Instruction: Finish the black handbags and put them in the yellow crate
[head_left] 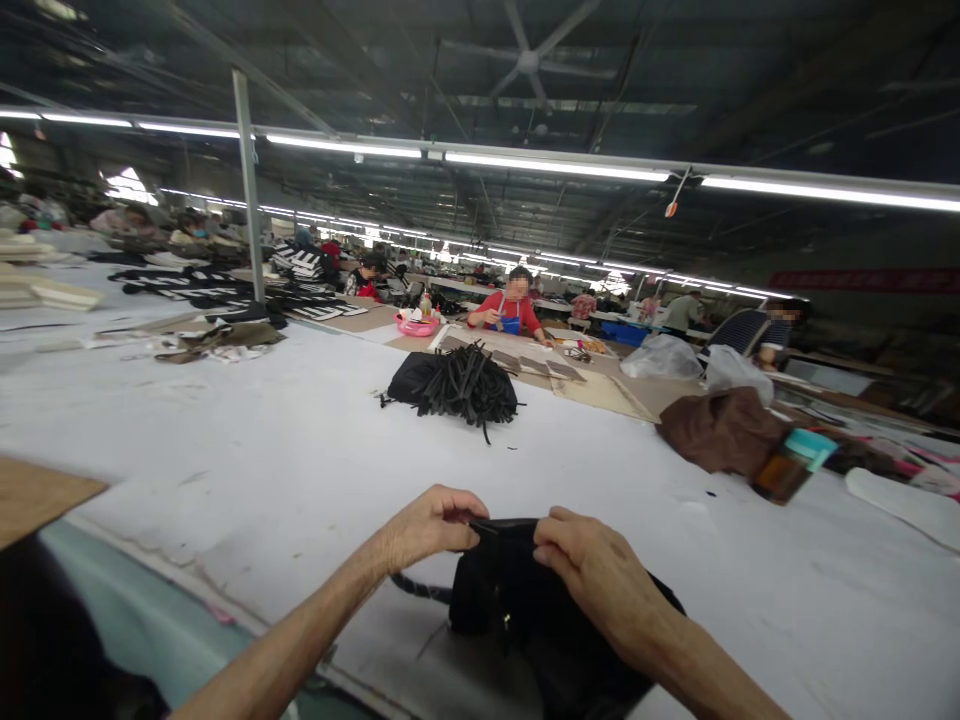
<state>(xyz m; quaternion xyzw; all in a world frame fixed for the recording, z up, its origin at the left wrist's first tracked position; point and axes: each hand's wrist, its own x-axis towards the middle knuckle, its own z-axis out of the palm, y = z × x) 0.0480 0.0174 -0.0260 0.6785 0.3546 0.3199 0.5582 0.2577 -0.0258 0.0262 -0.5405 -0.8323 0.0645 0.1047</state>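
A black bag (517, 600) of soft material lies at the near edge of the white table, with a dark cord-like handle (421, 588) sticking out to its left. My left hand (439, 525) pinches the top edge of the bag at its left corner, thumb and fingers closed on it. On the right of the same edge, my right hand (592, 565) grips the material with bent fingers. A short stretch of the rim runs taut between both hands. Small shiny spots show on the bag's front. Its lower part is dark and partly hidden by my right forearm.
Beyond the bag lies a heap of black strips (469, 385) on the white table (300, 450). To the right are a brown cloth (724, 428) and a jar with a turquoise lid (795, 465). Across the table a person in red (510, 310) works near a pink basket (417, 323).
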